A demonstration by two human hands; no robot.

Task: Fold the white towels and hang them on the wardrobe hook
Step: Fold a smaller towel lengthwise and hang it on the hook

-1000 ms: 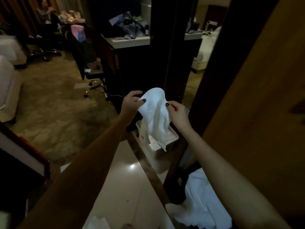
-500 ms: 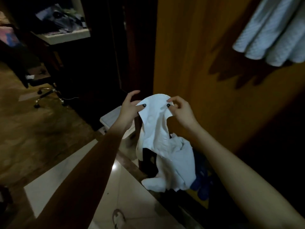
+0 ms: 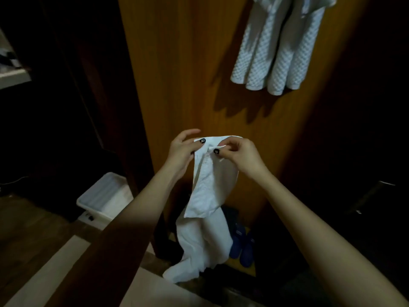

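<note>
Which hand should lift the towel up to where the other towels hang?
Probably the right. The right hand pinches the top edge of the white towel and sits nearer the hanging towels, up on the right. The left hand holds the other corner, farther away. The hook itself is out of view.

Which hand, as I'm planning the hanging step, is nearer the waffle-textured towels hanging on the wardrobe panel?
Right. The right hand is below the hanging towels, slightly left of them; the left hand is further left. Both pinch the white towel.
</note>
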